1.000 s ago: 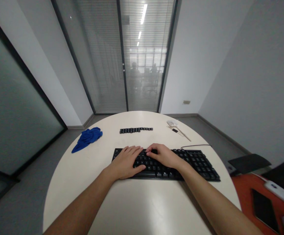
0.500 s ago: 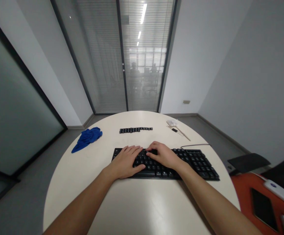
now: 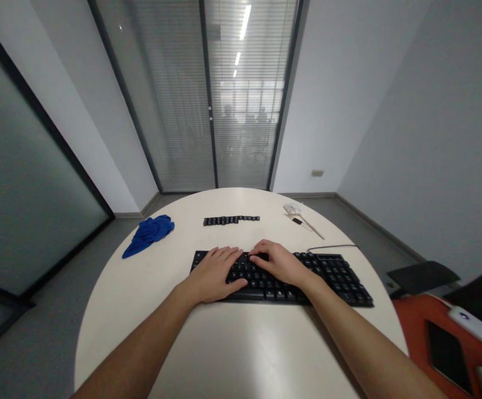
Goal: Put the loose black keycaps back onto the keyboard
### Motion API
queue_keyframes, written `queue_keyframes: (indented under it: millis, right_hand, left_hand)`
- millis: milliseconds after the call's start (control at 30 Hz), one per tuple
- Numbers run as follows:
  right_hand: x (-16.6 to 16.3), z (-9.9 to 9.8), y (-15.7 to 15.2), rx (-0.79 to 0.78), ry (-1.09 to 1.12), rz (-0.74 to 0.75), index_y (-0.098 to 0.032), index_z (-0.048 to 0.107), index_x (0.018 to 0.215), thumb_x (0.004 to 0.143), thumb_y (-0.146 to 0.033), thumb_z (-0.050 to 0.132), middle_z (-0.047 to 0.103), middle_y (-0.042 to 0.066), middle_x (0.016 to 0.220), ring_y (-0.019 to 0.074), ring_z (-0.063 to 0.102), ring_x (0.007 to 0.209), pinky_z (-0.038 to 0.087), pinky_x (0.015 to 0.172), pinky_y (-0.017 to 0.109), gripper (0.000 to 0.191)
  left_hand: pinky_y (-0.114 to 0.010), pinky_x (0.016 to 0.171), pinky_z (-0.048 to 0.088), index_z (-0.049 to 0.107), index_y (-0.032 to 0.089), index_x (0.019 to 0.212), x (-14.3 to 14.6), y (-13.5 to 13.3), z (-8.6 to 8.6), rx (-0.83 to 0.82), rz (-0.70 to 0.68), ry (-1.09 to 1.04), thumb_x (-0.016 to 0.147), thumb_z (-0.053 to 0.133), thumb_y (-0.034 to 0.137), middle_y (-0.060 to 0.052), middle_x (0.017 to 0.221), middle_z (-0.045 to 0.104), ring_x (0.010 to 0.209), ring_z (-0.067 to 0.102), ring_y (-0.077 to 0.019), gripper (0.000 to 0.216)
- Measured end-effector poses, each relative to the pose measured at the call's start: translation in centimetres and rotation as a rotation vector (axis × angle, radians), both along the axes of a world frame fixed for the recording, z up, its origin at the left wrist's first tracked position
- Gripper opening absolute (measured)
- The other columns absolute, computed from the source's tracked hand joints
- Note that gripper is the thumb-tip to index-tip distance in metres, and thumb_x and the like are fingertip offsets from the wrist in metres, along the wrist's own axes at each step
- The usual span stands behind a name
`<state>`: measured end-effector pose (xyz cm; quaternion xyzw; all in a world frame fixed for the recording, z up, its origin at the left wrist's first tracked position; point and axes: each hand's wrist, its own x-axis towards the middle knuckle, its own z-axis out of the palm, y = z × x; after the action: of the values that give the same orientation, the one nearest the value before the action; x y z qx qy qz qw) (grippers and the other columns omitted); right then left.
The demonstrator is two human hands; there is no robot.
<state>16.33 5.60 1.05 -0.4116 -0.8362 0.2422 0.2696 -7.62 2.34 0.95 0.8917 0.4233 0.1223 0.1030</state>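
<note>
A black keyboard (image 3: 282, 285) lies across the round table in front of me, its cable running off at the right. My left hand (image 3: 214, 274) rests flat over the keyboard's left part, fingers stretched out and thumb apart. Over the upper middle keys is my right hand (image 3: 278, 263), thumb and index finger brought together in a pinch at the keys. Whatever sits between those fingertips is too small to make out. Behind the keyboard, several loose black keycaps (image 3: 221, 220) stand in a row.
A crumpled blue cloth (image 3: 149, 234) lies at the table's left. At the back right are a thin light stick (image 3: 313, 228), a whitish bundle (image 3: 293, 208) and a small black piece (image 3: 297, 221). A phone (image 3: 449, 354) lies on an orange seat (image 3: 411, 321) beside the table (image 3: 120, 310).
Both hands keep nearly the same places on the keyboard. The right thumb and index finger have shifted very slightly; the whole view has moved a touch.
</note>
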Motion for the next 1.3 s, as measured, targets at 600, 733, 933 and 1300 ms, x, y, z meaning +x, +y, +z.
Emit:
queue_keyframes:
  millis: [600, 733, 933, 1300]
  right_hand:
    - [0.3, 0.0, 0.0, -0.004, -0.039, 0.022, -0.022, 0.076, 0.105, 0.097, -0.035, 0.06, 0.072, 0.007, 0.106, 0.0231, 0.066, 0.099, 0.049, 0.095, 0.035, 0.022]
    - [0.4, 0.1, -0.1, -0.018, -0.036, 0.036, -0.022, 0.075, 0.105, 0.097, -0.037, 0.059, 0.072, 0.007, 0.106, 0.0229, 0.066, 0.099, 0.049, 0.095, 0.035, 0.023]
    - [0.2, 0.4, -0.3, 0.008, -0.073, 0.022, -0.022, 0.076, 0.101, 0.096, -0.035, 0.06, 0.071, 0.007, 0.103, 0.0224, 0.067, 0.096, 0.049, 0.092, 0.033, 0.021]
    - [-0.5, 0.7, -1.0, 0.032, -0.161, -0.047, -0.024, 0.078, 0.1, 0.096, -0.035, 0.059, 0.07, 0.007, 0.103, 0.0216, 0.067, 0.091, 0.05, 0.087, 0.033, 0.022]
  left_hand:
    - [-0.052, 0.121, 0.024, 0.04, 0.021, 0.15, 0.0, 0.0, -0.1, 0.01, -0.002, 0.007, 0.095, 0.05, 0.06, -0.011, 0.157, 0.043, 0.144, 0.038, -0.0315, 0.069]
    - [-0.053, 0.121, 0.024, 0.04, 0.023, 0.151, -0.1, 0.0, -0.3, 0.005, 0.001, -0.002, 0.095, 0.049, 0.062, -0.011, 0.158, 0.042, 0.145, 0.038, -0.0323, 0.069]
    - [-0.052, 0.121, 0.024, 0.04, 0.021, 0.151, 0.0, 0.1, -0.2, -0.002, 0.001, 0.018, 0.095, 0.049, 0.062, -0.011, 0.158, 0.041, 0.145, 0.037, -0.032, 0.07]
    - [-0.054, 0.121, 0.024, 0.04, 0.023, 0.15, 0.0, -0.1, 0.1, -0.014, 0.006, -0.002, 0.095, 0.05, 0.061, -0.011, 0.157, 0.042, 0.145, 0.038, -0.0331, 0.068]
